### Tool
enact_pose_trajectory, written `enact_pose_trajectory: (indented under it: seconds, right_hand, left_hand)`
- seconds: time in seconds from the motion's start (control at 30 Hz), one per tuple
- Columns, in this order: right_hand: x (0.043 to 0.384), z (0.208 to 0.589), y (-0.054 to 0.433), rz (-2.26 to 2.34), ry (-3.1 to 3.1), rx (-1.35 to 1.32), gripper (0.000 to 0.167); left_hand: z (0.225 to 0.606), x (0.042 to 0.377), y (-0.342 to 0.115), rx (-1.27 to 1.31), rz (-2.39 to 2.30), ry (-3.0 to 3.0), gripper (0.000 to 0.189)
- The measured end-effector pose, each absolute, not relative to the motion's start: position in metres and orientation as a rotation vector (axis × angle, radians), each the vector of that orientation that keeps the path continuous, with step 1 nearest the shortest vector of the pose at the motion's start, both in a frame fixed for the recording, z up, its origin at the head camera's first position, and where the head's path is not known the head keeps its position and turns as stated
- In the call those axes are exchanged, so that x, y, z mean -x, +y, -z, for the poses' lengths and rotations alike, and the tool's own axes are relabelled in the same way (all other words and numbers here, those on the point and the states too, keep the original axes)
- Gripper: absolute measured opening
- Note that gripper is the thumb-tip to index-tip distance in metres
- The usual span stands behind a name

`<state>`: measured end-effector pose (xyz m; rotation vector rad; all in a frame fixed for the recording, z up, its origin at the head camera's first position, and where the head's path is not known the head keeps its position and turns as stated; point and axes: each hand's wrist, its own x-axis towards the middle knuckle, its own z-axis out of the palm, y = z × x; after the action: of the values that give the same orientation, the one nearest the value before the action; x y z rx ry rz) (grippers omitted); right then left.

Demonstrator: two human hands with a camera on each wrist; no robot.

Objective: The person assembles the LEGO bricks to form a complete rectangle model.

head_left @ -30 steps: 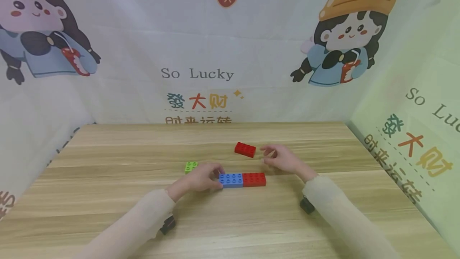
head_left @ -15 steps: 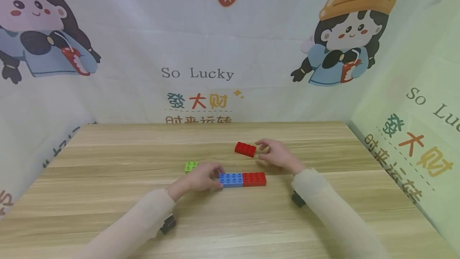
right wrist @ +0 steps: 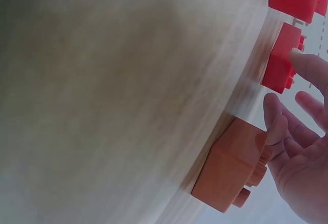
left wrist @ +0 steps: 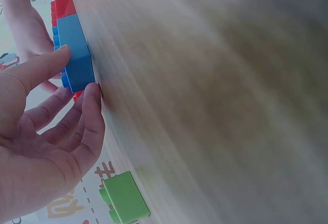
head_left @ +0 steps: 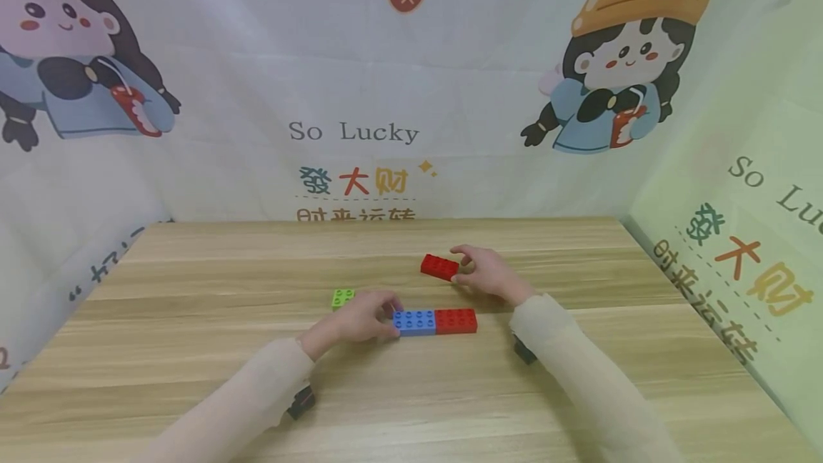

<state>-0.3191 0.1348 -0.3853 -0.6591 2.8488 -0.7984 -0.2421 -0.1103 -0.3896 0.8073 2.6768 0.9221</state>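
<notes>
A blue building brick [head_left: 414,323] lies end to end with a red brick [head_left: 455,321] in one row on the table. My left hand [head_left: 365,316] holds the blue brick by its left end, thumb on the near side and a finger at the far corner, as the left wrist view shows. Farther back lies a second red brick [head_left: 439,268]. At its right end is my right hand [head_left: 487,273], thumb and fingers spread, the thumb overlapping the brick in the right wrist view. An orange brick [right wrist: 230,165] sits beside those fingers, hidden in the head view.
A small green brick [head_left: 343,297] lies just behind the left hand. The wooden table [head_left: 411,406] ends at the back against a printed cloth [head_left: 476,106], which also rises at both sides.
My right hand has moved left and slightly back, reaching the right end of the far red brick. The left hand and the bricks have stayed in place.
</notes>
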Motion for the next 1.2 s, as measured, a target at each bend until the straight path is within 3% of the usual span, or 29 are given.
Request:
enact_pose_trajectory:
  seconds: [1.2]
  right_hand:
    - [0.325, 0.389, 0.125, 0.645, 2.862, 0.722, 0.044]
  left_hand:
    - [0.392, 0.243, -0.111, -0.814, -0.935, 2.673, 0.028]
